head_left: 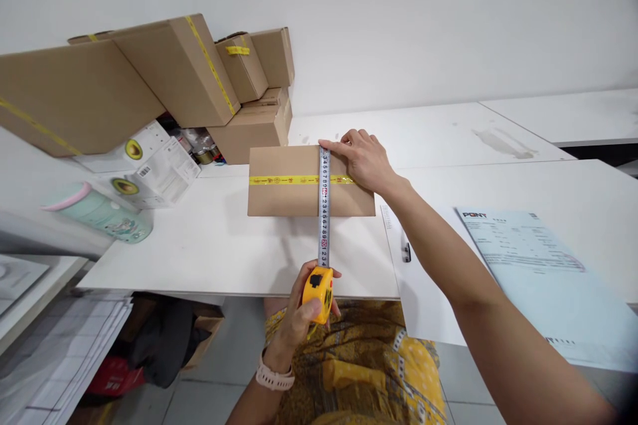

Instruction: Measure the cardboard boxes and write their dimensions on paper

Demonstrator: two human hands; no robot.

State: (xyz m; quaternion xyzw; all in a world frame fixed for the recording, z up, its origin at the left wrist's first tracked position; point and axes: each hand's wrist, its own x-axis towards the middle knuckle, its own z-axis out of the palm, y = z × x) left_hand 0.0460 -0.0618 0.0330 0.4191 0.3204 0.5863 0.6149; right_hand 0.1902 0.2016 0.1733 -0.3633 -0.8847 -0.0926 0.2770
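A brown cardboard box (284, 199) with yellow printed tape across its top sits on the white table. My left hand (302, 309) is closed around the yellow case of a tape measure (314, 292), just off the table's front edge. Its metal blade is pulled out and lies across the box top from front to back, numbers facing up. At the far edge of the box, my right hand (366, 159) presses the blade's end with the thumb side, its other fingers curled over the box's back edge. The hook end is hidden under that hand.
Taped cardboard boxes (174, 66) are stacked at the back left, above white avocado-print boxes (154, 166). A mint tumbler (100, 212) lies tilted at the left. Right of the box are a white sheet (423, 305), a pen (407, 251) and a bluish printed form (538, 272).
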